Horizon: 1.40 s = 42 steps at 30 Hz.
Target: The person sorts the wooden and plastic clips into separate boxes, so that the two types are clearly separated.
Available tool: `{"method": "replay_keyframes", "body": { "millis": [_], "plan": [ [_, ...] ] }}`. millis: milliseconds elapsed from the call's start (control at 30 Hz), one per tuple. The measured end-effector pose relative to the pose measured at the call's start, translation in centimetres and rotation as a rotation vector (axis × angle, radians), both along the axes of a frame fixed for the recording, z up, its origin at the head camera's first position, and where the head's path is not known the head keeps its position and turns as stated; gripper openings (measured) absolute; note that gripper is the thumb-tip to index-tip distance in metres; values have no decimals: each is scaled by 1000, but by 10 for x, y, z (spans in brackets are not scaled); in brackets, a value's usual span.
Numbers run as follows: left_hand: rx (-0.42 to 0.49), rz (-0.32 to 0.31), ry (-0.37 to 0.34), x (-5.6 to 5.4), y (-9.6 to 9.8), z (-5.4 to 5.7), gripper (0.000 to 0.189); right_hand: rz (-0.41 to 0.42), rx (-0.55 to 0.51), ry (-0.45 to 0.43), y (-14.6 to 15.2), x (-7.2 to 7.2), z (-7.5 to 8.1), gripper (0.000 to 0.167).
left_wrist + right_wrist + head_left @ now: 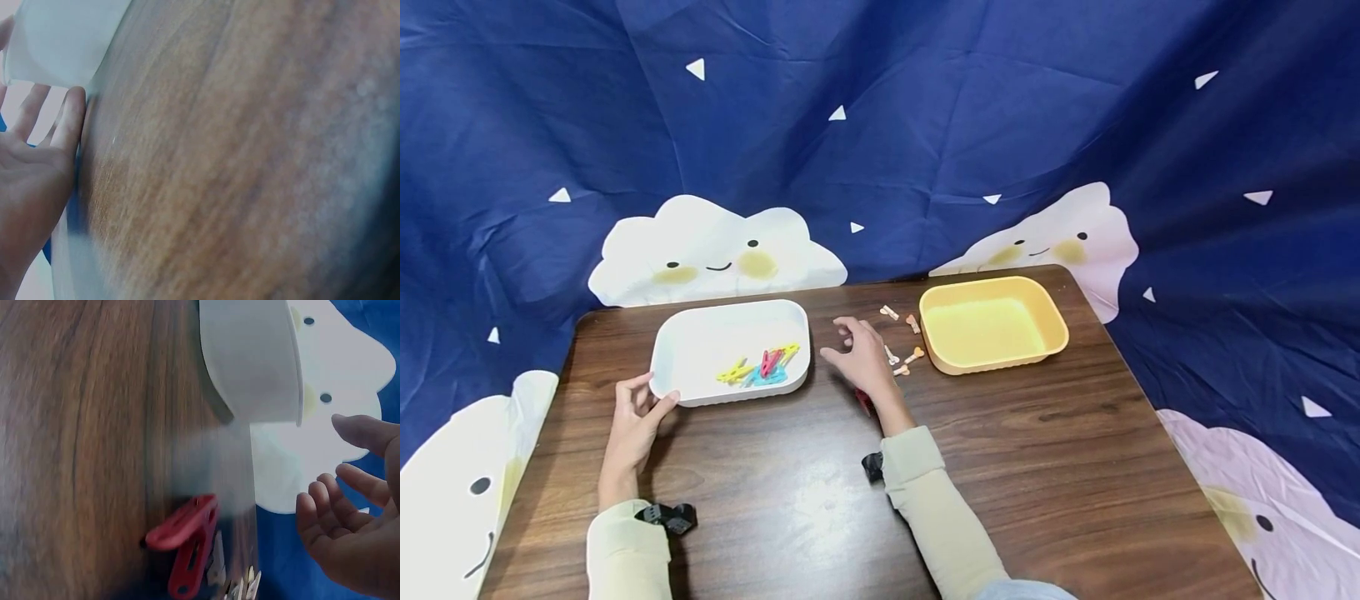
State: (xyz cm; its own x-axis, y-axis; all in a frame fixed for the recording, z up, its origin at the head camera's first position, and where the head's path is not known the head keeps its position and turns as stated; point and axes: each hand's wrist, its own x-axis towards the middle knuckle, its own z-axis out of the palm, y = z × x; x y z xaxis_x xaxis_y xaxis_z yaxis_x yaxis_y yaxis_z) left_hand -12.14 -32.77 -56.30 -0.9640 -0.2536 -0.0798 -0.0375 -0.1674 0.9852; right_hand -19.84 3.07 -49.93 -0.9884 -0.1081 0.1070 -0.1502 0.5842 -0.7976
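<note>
My left hand (630,429) holds the near left corner of a white tray (700,323), thumb on the front side and fingers on the left side. Inside the tray, at its right, lie several plastic clothespins (767,364) in yellow, red and blue. Just right of the tray, my right hand (859,357) hovers with loosely bent fingers and nothing between them. Partly hidden under the right wrist is a red clothespin (862,402) on the table; the right wrist view shows this red clothespin (190,544) whole, away from the fingers.
A yellow tray (992,364) stands at the back right. Between it and my right hand lie several small mini clothespins (914,355), some with orange ends. The brown wooden table (1037,467) meets a blue cloth backdrop (895,150) with clouds behind.
</note>
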Motion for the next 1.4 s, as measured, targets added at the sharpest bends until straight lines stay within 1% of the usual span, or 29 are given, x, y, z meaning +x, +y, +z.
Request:
{"method": "replay_keyframes", "body": {
  "millis": [233, 367, 467, 567, 700, 833, 900, 967, 1033, 1133, 1300, 1400],
  "plan": [
    [16, -5, 15, 1, 0, 0, 55, -21, 9, -72, 21, 4, -5, 49],
    [21, -8, 22, 2, 0, 1, 54, -13, 18, -132, 30, 7, -9, 49],
    [27, -9, 26, 2, 0, 1, 54, -6, 34, -190, 35, 10, -12, 46],
    [34, -4, 30, 3, 0, 1, 54, 16, 70, -237, 39, 12, -14, 42],
    [34, -2, 34, 2, 1, 1, 54, 55, 89, -267, 42, 15, -18, 40],
    [30, -5, 35, 2, 1, 1, 54, 67, 82, -278, 44, 17, -22, 39],
    [29, -4, 34, 3, 1, 1, 54, 68, 97, -280, 44, 19, -22, 39],
    [26, -2, 32, 3, 1, 1, 54, 78, 134, -270, 43, 19, -21, 38],
    [25, 2, 27, 3, 1, 1, 54, 102, 194, -253, 42, 21, -20, 37],
    [27, 8, 21, 2, 2, 1, 54, 135, 274, -213, 40, 21, -20, 32],
    [36, 9, 35, 0, 2, 0, 54, 117, 325, -192, 36, 19, -20, 19],
    [41, 8, 53, 0, 1, -1, 54, 105, 351, -188, 36, 17, -20, 15]
  ]
}}
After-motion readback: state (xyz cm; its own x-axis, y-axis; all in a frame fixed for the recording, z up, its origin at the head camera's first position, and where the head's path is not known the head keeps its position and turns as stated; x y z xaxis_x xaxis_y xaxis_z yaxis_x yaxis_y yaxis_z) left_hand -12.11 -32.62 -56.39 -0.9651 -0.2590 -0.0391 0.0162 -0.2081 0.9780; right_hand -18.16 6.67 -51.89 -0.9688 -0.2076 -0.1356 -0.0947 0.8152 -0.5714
